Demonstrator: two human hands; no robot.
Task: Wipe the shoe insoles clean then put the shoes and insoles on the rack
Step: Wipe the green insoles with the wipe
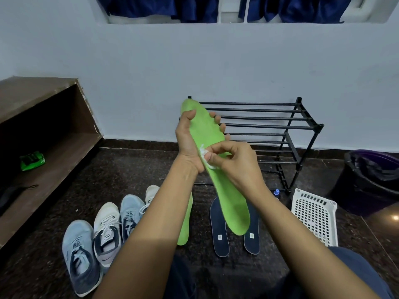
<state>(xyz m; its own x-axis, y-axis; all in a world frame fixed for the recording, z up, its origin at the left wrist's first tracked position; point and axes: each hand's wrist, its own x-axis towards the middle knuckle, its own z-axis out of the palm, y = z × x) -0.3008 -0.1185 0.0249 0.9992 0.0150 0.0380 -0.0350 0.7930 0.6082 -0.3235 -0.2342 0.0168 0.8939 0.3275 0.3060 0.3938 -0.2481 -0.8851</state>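
Currently mid-wipe. Left grip (187,139) wraps the green insole (229,197), holding it up and tilted, probably to expose its face. Right grip (237,162) pinches a white wipe (204,153) against it. Shoes (103,234) sit near left, rack (280,126) far right.

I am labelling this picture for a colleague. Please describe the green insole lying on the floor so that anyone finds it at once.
Find the black rack at the wall, then the floor before it. Between the shoes and two navy insoles lies the green insole, partly behind a forearm. Unlike the other green insole, which the left hand holds, it lies free.
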